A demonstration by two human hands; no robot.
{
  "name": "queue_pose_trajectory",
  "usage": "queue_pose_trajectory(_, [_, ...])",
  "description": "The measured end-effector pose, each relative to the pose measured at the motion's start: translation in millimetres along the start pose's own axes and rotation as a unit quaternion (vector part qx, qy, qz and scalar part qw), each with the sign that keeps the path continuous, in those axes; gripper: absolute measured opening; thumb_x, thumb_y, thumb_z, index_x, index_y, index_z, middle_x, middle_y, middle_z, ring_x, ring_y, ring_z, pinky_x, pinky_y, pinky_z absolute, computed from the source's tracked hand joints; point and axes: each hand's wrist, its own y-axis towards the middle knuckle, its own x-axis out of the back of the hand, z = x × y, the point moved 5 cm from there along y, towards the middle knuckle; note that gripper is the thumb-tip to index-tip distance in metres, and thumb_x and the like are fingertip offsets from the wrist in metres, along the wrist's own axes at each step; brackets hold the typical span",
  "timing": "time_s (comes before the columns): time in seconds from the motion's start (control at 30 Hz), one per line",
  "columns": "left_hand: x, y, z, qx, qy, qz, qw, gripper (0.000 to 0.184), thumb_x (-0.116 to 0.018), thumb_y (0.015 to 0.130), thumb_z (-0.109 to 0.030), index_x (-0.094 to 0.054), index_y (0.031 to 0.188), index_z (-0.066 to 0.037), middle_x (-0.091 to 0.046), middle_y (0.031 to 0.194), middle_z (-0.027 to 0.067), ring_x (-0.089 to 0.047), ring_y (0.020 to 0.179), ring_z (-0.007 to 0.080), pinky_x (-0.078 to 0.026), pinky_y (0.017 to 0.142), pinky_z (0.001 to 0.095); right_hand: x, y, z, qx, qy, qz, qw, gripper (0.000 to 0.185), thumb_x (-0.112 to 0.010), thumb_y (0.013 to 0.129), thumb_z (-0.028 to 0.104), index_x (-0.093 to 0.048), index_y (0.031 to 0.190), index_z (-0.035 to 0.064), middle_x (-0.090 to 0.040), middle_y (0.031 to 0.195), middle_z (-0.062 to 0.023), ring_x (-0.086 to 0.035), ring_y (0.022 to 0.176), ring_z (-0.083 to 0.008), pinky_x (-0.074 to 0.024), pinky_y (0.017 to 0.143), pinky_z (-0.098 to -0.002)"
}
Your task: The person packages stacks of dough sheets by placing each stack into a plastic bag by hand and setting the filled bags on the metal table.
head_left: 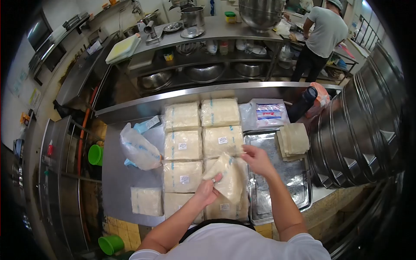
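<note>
A packet of pale square sheets in clear plastic with blue print (229, 180) is tilted above the other packets. My left hand (209, 190) is closed on its lower left side, thumb on top. My right hand (256, 159) is by its upper right side, fingertips pinched together; whether they grip the plastic is too small to tell. Under and around it, similar packets (183, 145) lie in two columns, several with white labels. One more packet (147, 201) lies apart at the left. Right of the columns is a metal tray (281, 186) with loose pale sheets (294, 139) at its far end.
A plastic bag (139, 147) stands left of the packets. At the back right are a box in plastic (268, 113) and a black bottle (303, 104). Tall stacked steamers (355, 125) border the right side. A co-worker (323, 34) stands at a far counter.
</note>
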Motion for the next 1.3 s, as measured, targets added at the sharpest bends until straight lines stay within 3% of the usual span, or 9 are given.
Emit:
queue_pose_trajectory(0.13, [-1, 3, -4, 0.000, -0.086, -0.021, 0.996, 0.053, -0.065, 0.099, -0.018, -0.046, 0.147, -0.006, -0.060, 0.141, 0.0114, -0.057, 0.131, 0.0295, -0.046, 0.113, 0.0475, 18, -47, -45, -0.225, 0.259, -0.021, 0.939, 0.049, -0.069, 0.097, 0.020, -0.055, 0.138, -0.0038, -0.071, 0.120, -0.0140, -0.070, 0.099, -0.0216, -0.0563, 0.085, -0.0363])
queue_pose_trajectory(0.23, [-37, -10, -16, -0.026, -0.107, 0.048, 0.993, 0.051, -0.065, 0.099, -0.016, -0.048, 0.145, -0.004, -0.061, 0.140, 0.0116, -0.058, 0.130, 0.0299, -0.045, 0.113, 0.0466, -15, -74, -25, -0.311, 0.536, 0.105, 0.778, 0.048, -0.067, 0.098, 0.017, -0.052, 0.140, -0.0029, -0.068, 0.125, -0.0142, -0.070, 0.098, -0.0231, -0.0567, 0.087, -0.0375])
queue_pose_trajectory(0.33, [-8, 13, -27, 0.001, -0.139, 0.045, 0.989, 0.046, -0.065, 0.098, -0.012, -0.050, 0.141, -0.003, -0.062, 0.136, 0.0118, -0.061, 0.125, 0.0285, -0.049, 0.109, 0.0466, -18, -53, -4, -0.230, 0.513, 0.041, 0.826, 0.038, -0.066, 0.098, 0.011, -0.058, 0.133, -0.0027, -0.070, 0.121, -0.0132, -0.070, 0.096, -0.0217, -0.0569, 0.084, -0.0370])
queue_pose_trajectory(0.43, [7, 37, -71, -0.090, 0.065, -0.064, 0.992, 0.024, -0.063, 0.098, -0.007, -0.062, 0.122, -0.003, -0.070, 0.114, 0.0096, -0.070, 0.103, 0.0239, -0.059, 0.090, 0.0418, -14, -8, -9, -0.134, 0.346, -0.003, 0.929, 0.033, -0.068, 0.096, 0.007, -0.062, 0.127, -0.0041, -0.072, 0.114, -0.0128, -0.070, 0.094, -0.0196, -0.0568, 0.084, -0.0365])
queue_pose_trajectory(0.83, [33, 115, -127, -0.170, 0.445, -0.243, 0.845, 0.025, -0.081, 0.086, -0.019, -0.064, 0.077, -0.003, -0.062, 0.071, 0.0044, -0.060, 0.062, 0.0143, -0.053, 0.048, 0.0308, -29, 123, -81, -0.123, 0.026, -0.086, 0.988, 0.029, -0.076, 0.081, 0.011, -0.070, 0.105, -0.0048, -0.073, 0.088, -0.0090, -0.066, 0.073, -0.0162, -0.0524, 0.067, -0.0325])
queue_pose_trajectory(0.93, [34, 108, -127, -0.151, 0.486, -0.253, 0.823, 0.028, -0.082, 0.084, -0.021, -0.063, 0.077, -0.003, -0.063, 0.070, 0.0068, -0.061, 0.060, 0.0167, -0.054, 0.054, 0.0337, -23, 105, -47, -0.112, -0.059, -0.084, 0.988, 0.033, -0.075, 0.083, 0.010, -0.068, 0.111, -0.0037, -0.072, 0.108, -0.0157, -0.068, 0.091, -0.0238, -0.0537, 0.079, -0.0362])
queue_pose_trajectory(1.03, [37, 106, -125, -0.168, 0.550, -0.277, 0.770, 0.031, -0.083, 0.082, -0.026, -0.065, 0.081, -0.002, -0.068, 0.075, 0.0109, -0.066, 0.066, 0.0238, -0.056, 0.065, 0.0390, -37, 75, 1, 0.073, -0.334, -0.157, 0.927, 0.051, -0.071, 0.088, 0.018, -0.058, 0.133, -0.0016, -0.055, 0.142, -0.0240, -0.056, 0.126, -0.0368, -0.0463, 0.104, -0.0448])
queue_pose_trajectory(1.13, [26, 93, -127, -0.220, 0.615, -0.297, 0.696, 0.034, -0.082, 0.082, -0.030, -0.067, 0.091, -0.001, -0.072, 0.084, 0.0153, -0.070, 0.078, 0.0308, -0.055, 0.076, 0.0425, -70, 54, -2, 0.110, -0.433, -0.003, 0.895, 0.064, -0.064, 0.095, 0.029, -0.042, 0.151, 0.0068, -0.030, 0.163, -0.0212, -0.028, 0.148, -0.0467, -0.0272, 0.120, -0.0544])
queue_pose_trajectory(1.3, [22, 44, -126, -0.307, 0.624, -0.261, 0.669, 0.035, -0.077, 0.087, -0.028, -0.067, 0.108, -0.001, -0.074, 0.091, 0.0154, -0.071, 0.085, 0.0326, -0.055, 0.078, 0.0427, -78, 38, -17, 0.117, -0.447, -0.021, 0.887, 0.069, -0.055, 0.100, 0.041, -0.037, 0.155, 0.0030, -0.025, 0.165, -0.0213, -0.021, 0.152, -0.0463, -0.0230, 0.121, -0.0596])
